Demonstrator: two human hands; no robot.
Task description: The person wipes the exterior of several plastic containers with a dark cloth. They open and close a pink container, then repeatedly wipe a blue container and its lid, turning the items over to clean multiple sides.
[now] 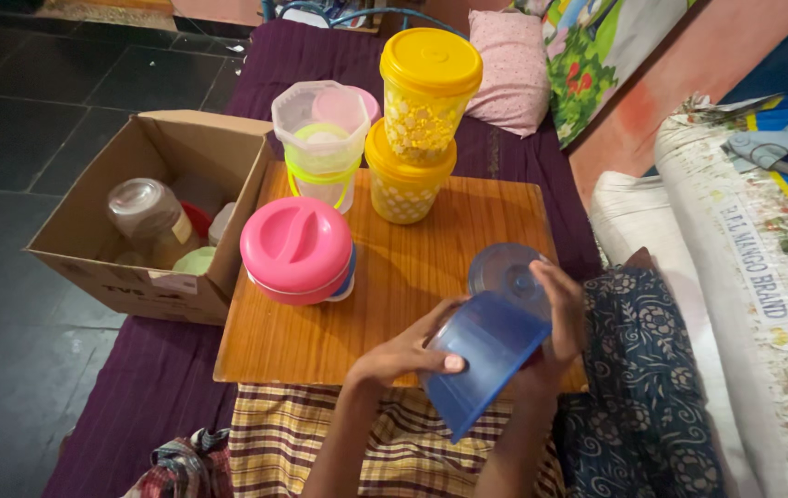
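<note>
Look at the wooden board (403, 277) at the centre of the frame: it rests on the purple bed cover (154, 387) that runs from the top centre down to the lower left. On the board you have a round pink container (297, 249) at its left side, a clear tub with a green handle (322, 138) at its upper left edge, and two yellow jars (417, 129) stacked at the upper centre. An open cardboard box (149, 212) stands on the dark tiled floor (25, 111), at left, against the cover.
</note>
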